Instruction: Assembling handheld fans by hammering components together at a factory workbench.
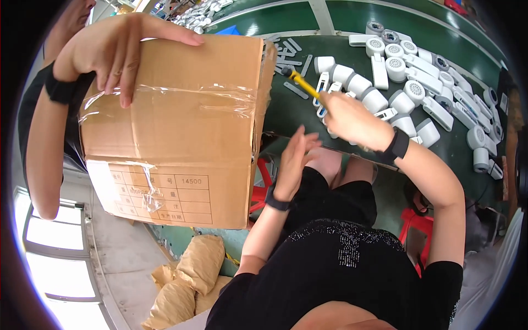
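My right hand [355,122] is closed around a slim yellow tool with a black end [301,82], whose exact kind I cannot make out. The tool slants up and left over the green tabletop, its black end near the box's upper right corner. Just below the table's near edge, my left hand [297,164] is raised with its fingers stretched out and nothing in it. It is beside a large brown cardboard box [181,132] with clear tape across it, without visibly gripping it. A co-worker's hand [118,52] lies over the top of that box.
White plastic housings with round grilled heads [395,69] crowd the right of the green table [300,118]. Thin grey strips [296,91] lie near the box. Brown sacks [201,264] rest on the floor at lower left. Red stools [413,231] stand by the table.
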Demonstrator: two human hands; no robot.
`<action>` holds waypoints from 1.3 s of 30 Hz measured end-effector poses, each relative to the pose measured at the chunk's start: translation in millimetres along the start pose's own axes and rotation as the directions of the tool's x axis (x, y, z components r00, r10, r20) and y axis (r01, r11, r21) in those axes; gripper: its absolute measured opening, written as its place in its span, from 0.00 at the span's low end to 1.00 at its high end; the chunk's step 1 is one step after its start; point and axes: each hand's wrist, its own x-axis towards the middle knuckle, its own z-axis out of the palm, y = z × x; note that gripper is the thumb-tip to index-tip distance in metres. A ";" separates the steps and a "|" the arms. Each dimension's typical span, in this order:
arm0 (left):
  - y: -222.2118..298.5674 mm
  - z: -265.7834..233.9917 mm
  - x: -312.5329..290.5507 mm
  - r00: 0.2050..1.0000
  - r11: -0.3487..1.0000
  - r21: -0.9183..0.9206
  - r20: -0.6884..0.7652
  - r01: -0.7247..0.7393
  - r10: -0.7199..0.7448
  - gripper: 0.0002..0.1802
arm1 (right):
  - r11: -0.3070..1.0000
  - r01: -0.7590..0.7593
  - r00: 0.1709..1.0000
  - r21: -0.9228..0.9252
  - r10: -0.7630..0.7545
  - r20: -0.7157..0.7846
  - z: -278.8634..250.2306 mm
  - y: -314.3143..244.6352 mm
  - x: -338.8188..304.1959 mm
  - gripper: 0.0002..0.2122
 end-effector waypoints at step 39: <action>-17.8 -15.3 73.5 0.956 0.951 -0.245 -0.178 0.187 -0.234 0.14 | 0.623 0.483 0.634 0.616 -0.733 0.245 -8.0 -49.4 266.4 0.26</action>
